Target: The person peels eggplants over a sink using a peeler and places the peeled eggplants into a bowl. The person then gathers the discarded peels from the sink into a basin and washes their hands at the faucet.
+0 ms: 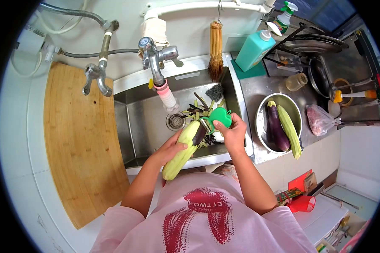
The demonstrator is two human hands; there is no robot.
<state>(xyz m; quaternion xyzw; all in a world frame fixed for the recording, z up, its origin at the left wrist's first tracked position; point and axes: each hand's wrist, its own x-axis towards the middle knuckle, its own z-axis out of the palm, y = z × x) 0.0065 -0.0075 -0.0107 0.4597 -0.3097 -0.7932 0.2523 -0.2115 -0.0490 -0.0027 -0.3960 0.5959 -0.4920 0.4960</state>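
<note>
My left hand (172,148) is wrapped round a mostly peeled eggplant (183,152), pale green with a patch of dark purple skin near its upper end. In my right hand (233,131) is a green peeler (220,117), its blade against or very close to the purple patch. Both hands are above the near edge of the steel sink (150,110). Dark and pale peel strips (197,110) lie in the sink beyond the peeler. To the right, a metal bowl (261,122) holds an unpeeled purple eggplant (278,130) and a peeled one (290,131).
A wooden board (78,147) stands left of the sink. The faucet (156,63) with a pink-ringed nozzle reaches over the basin. A brush (215,50) hangs at the back. Right of the sink are a turquoise bottle (253,52), a glass jar (297,82) and a plastic bag (320,119).
</note>
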